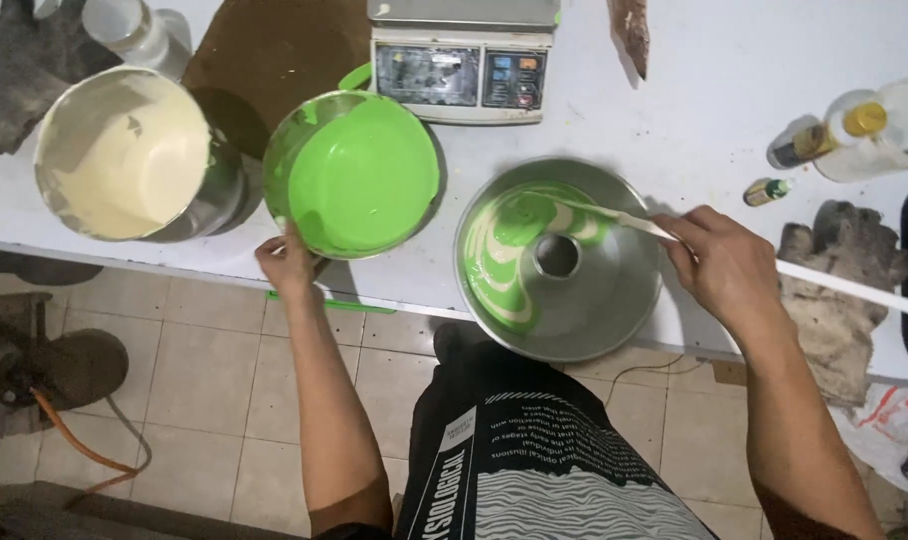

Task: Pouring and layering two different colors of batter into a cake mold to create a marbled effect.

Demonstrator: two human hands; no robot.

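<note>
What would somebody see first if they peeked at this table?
Probably the bright green batter in the tilted bowl, held at its near rim by the left hand. Right of it, a metal ring pan holds green and cream swirls, where the right hand dips a pale spatula.

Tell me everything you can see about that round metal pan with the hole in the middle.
The pan is a round ring mould of dull silvery metal with a hollow centre tube. It sits upright at the white table's front edge, its rim overhanging slightly. Swirled green and cream batter covers its left and back part; the rest looks bare. A pale stick, held in the right hand, dips into the batter. The left hand is on the green bowl beside it.
</note>
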